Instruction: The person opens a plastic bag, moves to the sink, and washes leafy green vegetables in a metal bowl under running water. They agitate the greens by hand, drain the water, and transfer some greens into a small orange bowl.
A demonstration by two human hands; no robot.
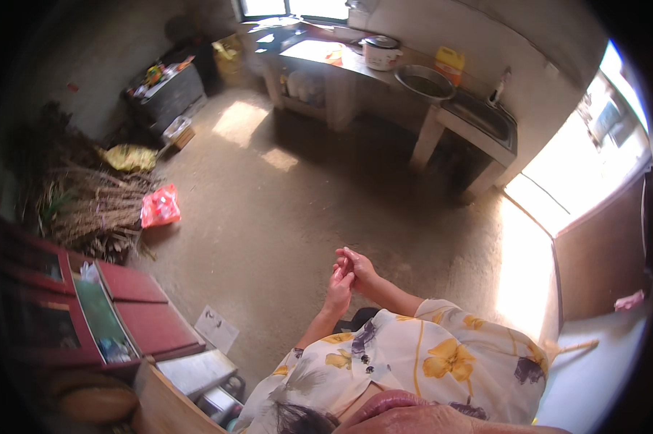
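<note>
My left hand (pixel 339 290) and my right hand (pixel 363 269) meet in front of my body, above the concrete floor. Their skin looks wet, and the fingers overlap and touch each other. No object shows between them. Both forearms come out of a white blouse (pixel 402 347) with yellow and dark flowers. The overlap hides part of the fingers and palms.
Ahead runs a counter with a rice cooker (pixel 381 53), a metal basin (pixel 425 82), a yellow jug (pixel 449 64) and a sink (pixel 481 115). Left are bundled firewood (pixel 98 209), a red plastic bag (pixel 161 206) and a red cabinet (pixel 147 320). A bright doorway (pixel 570 163) lies right.
</note>
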